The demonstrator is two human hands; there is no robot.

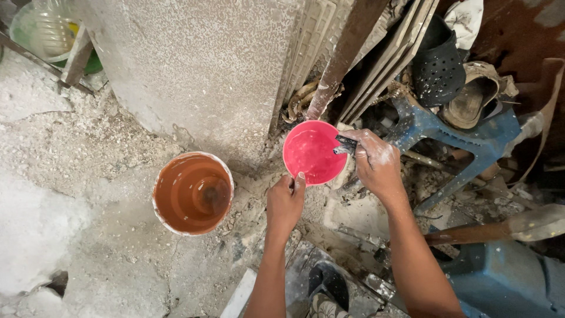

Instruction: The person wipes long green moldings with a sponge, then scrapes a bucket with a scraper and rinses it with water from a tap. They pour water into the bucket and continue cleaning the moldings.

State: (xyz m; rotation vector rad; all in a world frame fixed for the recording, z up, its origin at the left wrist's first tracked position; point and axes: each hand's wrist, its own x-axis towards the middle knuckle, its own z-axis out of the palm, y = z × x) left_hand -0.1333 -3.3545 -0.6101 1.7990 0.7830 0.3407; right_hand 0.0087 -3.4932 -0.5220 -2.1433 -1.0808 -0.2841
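Observation:
My left hand point(285, 201) grips the near rim of a small pink bowl point(311, 154) with wet pink liquid inside, thumb on the rim. My right hand point(376, 162), dusted white, holds a small dark tool point(345, 145) over the bowl's right edge; its tip reaches into the bowl. The bowl is held above a dusty, rubble-strewn floor.
A brown bucket point(192, 193) with brownish liquid stands on the floor to the left. A rough concrete slab point(194, 65) rises behind. Boards point(382, 56), dark sandals point(438, 65) and a blue plastic stool point(465, 138) crowd the right. A clear plastic container point(44, 29) sits top left.

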